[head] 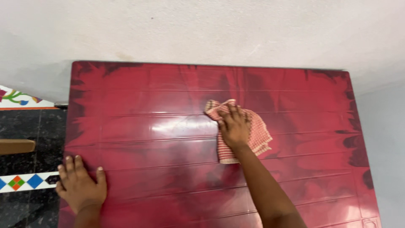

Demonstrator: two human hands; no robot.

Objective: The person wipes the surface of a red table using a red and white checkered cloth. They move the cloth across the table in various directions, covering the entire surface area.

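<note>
A red plastic table (160, 88) with dark streaks and ridged lines fills the view, pushed against a white wall. My right hand (233, 127) presses flat on a red-and-white checked cloth (260, 134) near the table's middle, fingers spread over it. My left hand (80, 185) rests on the table's near left edge, fingers apart and holding nothing.
A white wall (211, 29) runs behind the table and along its right side. To the left lies a dark stone floor (25, 126) with coloured diamond-pattern tile strips (25, 181). A brown wooden piece (14, 146) juts in at the left edge.
</note>
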